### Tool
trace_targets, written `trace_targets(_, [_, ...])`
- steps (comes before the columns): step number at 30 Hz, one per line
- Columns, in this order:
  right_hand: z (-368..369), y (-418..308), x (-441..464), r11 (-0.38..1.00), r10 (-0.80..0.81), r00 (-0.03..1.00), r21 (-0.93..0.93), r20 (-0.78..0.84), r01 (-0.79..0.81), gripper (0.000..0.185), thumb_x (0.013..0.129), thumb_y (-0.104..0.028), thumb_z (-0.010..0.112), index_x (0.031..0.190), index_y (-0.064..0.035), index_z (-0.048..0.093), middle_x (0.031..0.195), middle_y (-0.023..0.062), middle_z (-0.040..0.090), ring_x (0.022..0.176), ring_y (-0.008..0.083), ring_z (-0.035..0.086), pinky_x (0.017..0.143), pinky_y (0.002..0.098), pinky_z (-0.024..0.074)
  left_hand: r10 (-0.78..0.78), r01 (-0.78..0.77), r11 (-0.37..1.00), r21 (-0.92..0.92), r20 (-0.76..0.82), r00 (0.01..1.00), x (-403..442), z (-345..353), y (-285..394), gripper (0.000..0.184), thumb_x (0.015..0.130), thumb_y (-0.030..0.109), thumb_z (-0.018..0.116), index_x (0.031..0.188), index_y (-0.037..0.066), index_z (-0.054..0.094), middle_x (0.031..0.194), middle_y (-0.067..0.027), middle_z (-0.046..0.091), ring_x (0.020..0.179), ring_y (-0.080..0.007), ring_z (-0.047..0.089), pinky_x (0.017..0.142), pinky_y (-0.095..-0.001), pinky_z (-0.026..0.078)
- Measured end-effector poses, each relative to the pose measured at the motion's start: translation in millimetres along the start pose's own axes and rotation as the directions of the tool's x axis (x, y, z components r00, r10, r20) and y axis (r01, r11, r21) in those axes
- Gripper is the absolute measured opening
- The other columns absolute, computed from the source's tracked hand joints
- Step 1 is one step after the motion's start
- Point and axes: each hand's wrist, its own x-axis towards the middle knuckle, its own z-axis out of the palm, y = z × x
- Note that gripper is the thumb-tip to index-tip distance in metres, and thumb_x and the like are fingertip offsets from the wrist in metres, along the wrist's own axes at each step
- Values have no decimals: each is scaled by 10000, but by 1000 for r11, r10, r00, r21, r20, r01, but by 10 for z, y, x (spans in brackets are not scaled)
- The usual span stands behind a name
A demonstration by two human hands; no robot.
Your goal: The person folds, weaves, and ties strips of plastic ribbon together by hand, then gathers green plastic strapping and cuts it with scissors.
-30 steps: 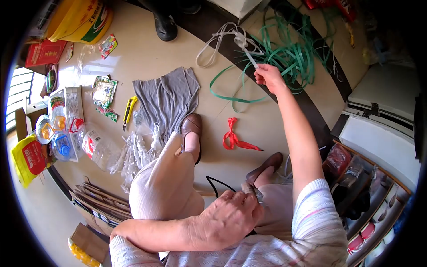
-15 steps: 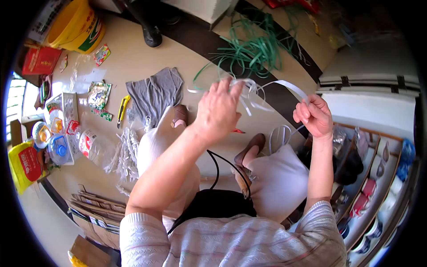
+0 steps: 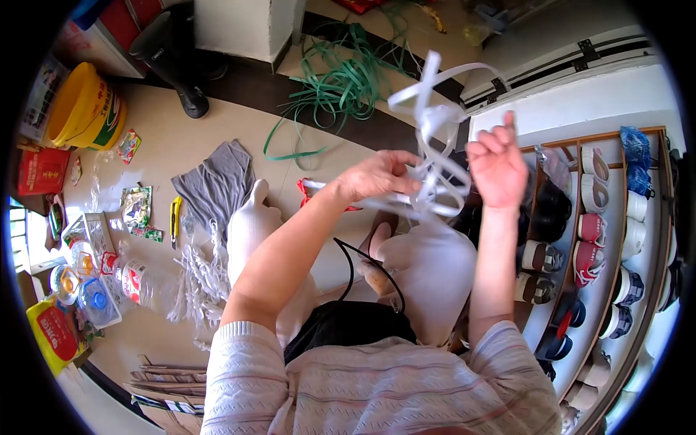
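Head view: left hand (image 3: 380,175) grips looped white strapping (image 3: 438,170) (rather tangled).

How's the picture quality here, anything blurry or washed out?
Head view: wide-lens bending, with black corners; the window is blown out at the left edge; the white strap is partly smeared, likely by motion; the green straps look sharper.

White strapping (image 3: 441,170) crowded the gap between left hand (image 3: 377,175) and right hand (image 3: 499,170); open floor (image 3: 245,127) separated grey cloth (image 3: 217,177) from green strapping (image 3: 344,80).
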Motion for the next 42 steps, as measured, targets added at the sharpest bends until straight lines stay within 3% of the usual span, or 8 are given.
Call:
trace_targets(6, [-305, 582, -165, 756, 161, 968, -606, -193, -247, 833, 762, -440, 646, 1383, -94, 211, 1337, 158, 370, 1162, 234, 425, 901, 358, 384, 4, 215, 919, 331, -554, 833, 90, -18, 108, 220, 780, 251, 616, 863, 48, 621, 728, -73, 629, 651, -197, 600, 592, -324, 475])
trace_targets(11, [-218, 1020, -179, 120, -39, 999, -993, -3, 2, 666, 734, -158, 710, 1295, -72, 362, 1068, 97, 574, 1008, 198, 542, 870, 305, 405, 257, 348, 619, 704, -600, 758, 85, -174, -11, 274, 742, 244, 587, 856, -5, 606, 818, -208, 625, 816, -378, 590, 740, -428, 459])
trace_targets(16, [-688, 913, -82, 794, -73, 825, -533, -561, -293, 322, 805, -111, 616, 1109, -54, 526, 788, -3, 547, 647, 92, 536, 582, 229, 467, 175, 392, 726, 566, -702, 690, -1, -246, 88, 208, 716, 199, 572, 816, 22, 619, 788, -197, 618, 781, -374, 587, 729, -427, 457])
trace_targets(17, [-750, 824, -75, 808, -116, 837, -541, -535, -234, 288, 807, -109, 611, 1083, -57, 545, 763, -9, 542, 614, 84, 520, 543, 220, 446, 212, 351, 740, 574, -694, 688, -26, -348, 75, 244, 769, 235, 551, 827, 8, 616, 658, -93, 608, 614, -123, 580, 567, -279, 466])
trace_targets(23, [-1351, 356, -172, 716, -384, 746, -685, -544, -131, 223, 822, -41, 573, 1043, -67, 586, 676, -31, 507, 557, 46, 440, 489, 178, 353, 519, 492, 299, 818, -572, 635, -249, -565, 184, 220, 717, 205, 595, 874, 58, 641, 742, -108, 645, 690, -250, 626, 643, -339, 485])
trace_targets(33, [-2023, -25, -455, 439, -549, 659, -848, -514, -296, 204, 846, -70, 569, 1046, -82, 609, 739, -43, 563, 563, 30, 427, 523, 170, 356, 442, 477, 344, 809, -587, 678, -468, -602, 358, 262, 723, 246, 647, 922, 76, 638, 782, -98, 602, 689, -208, 591, 647, -318, 477])
trace_targets(36, [-2655, -193, -668, -172, -557, 800, -911, -224, -375, 254, 799, -125, 594, 1050, -86, 603, 828, 58, 647, 681, 179, 593, 635, 303, 455, 351, 476, 313, 822, -565, 747, -533, -569, 331, 267, 723, 233, 648, 949, 92, 630, 837, -107, 599, 734, -226, 588, 674, -334, 475])
trace_targets(42, [-2552, -170, -670, -825, -71, 589, -285, -805, -489, 515, 670, -289, 702, 1143, -164, 538, 1077, 142, 589, 1004, 310, 560, 858, 377, 441, 168, 354, 110, 929, -369, 914, -715, -217, 206, 217, 716, 197, 646, 901, 89, 612, 841, -94, 567, 871, -260, 566, 724, -372, 479])
